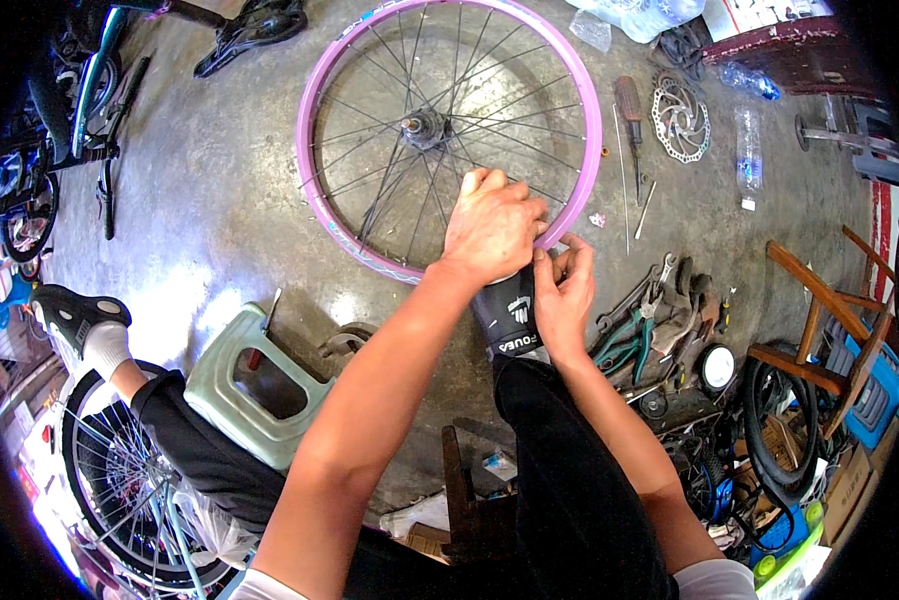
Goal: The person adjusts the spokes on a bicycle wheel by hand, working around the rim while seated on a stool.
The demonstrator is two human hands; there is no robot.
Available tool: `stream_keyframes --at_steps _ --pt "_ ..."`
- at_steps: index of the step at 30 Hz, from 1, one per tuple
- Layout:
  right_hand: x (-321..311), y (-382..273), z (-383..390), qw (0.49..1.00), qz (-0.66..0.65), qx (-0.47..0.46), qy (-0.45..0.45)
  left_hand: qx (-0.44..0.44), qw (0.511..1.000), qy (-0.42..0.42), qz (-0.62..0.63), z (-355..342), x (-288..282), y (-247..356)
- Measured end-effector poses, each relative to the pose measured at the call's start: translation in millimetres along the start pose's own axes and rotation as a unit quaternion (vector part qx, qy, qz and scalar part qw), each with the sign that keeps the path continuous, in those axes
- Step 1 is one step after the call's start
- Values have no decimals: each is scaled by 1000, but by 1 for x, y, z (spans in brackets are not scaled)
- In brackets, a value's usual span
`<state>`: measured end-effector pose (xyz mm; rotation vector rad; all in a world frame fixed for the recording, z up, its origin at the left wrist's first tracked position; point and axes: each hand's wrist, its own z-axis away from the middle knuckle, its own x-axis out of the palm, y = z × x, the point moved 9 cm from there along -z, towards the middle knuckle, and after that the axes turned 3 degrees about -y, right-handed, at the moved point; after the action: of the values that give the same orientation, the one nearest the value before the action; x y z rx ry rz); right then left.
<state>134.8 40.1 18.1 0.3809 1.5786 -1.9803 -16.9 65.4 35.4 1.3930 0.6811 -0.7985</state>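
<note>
A bicycle wheel without a tyre, with a pink-purple rim (592,120), black spokes and a dark hub (426,129), sits before me with its near edge at my black shoe (508,312). Across the near part of the rim lies my left hand (495,228), its fingers curled over the edge; what is under them is hidden. My right hand (567,290) is just right of it, thumb and bent fingers closed at the rim's outer edge. Whether something small is between those fingertips I cannot make out.
Right of the wheel lie a screwdriver (630,105), a brake disc (681,118) and a plastic bottle (750,160). Pliers (630,345), spanners and gloves are nearer. A pale green stool (220,385) stands left, a wooden frame (820,290) far right. Bicycle parts line the left.
</note>
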Motion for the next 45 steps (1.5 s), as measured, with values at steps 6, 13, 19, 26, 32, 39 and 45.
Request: stream_keyframes --at_steps 6,13,19,26,32,39,45 --pt "0 -6 1 1000 5 -4 -5 7 999 -3 36 1 -1 -2" --pt "1 2 -1 1000 -18 -4 0 4 1000 -4 -2 0 1 -1" --pt "1 -4 -3 1000 -18 -1 -13 14 999 3 29 1 -3 -2" --pt "0 -2 -3 1000 -13 -20 -3 11 1000 -10 -6 0 0 1" --pt "0 -4 -3 1000 -15 -19 -4 19 1000 4 24 1 -2 0" --pt "0 -1 -4 1000 -23 -20 -2 5 1000 -7 -11 -1 -1 1" --pt "-7 -4 -25 997 -74 -21 9 32 991 93 93 3 -35 1"
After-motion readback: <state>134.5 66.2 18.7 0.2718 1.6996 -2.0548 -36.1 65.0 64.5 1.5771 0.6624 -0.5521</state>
